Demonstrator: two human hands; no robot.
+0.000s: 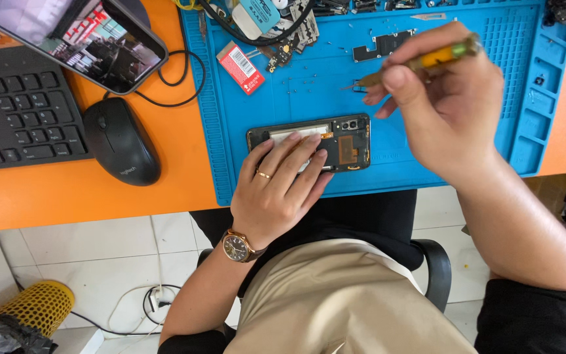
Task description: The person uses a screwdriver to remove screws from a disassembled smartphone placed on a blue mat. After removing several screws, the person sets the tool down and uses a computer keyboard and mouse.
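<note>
Flat-fingered, left hand (280, 187) presses the opened phone (319, 143); right hand (443, 98) pinches a slim yellow-handled screwdriver (427, 62).

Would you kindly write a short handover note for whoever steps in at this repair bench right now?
Left hand: fingers spread flat on the opened smartphone, pinning it to the blue repair mat.
Right hand: raised above the mat, gripping a yellow-handled screwdriver, tip pointing left, clear of the phone.
Things: the phone lies back-side up with its cover off and its internals exposed. A loose circuit board, tiny screws and a red-and-white packet lie further up the mat.
Done: back cover is off.
Left: cannot tell which screws or parts remain to be handled; check the phone before continuing.
</note>
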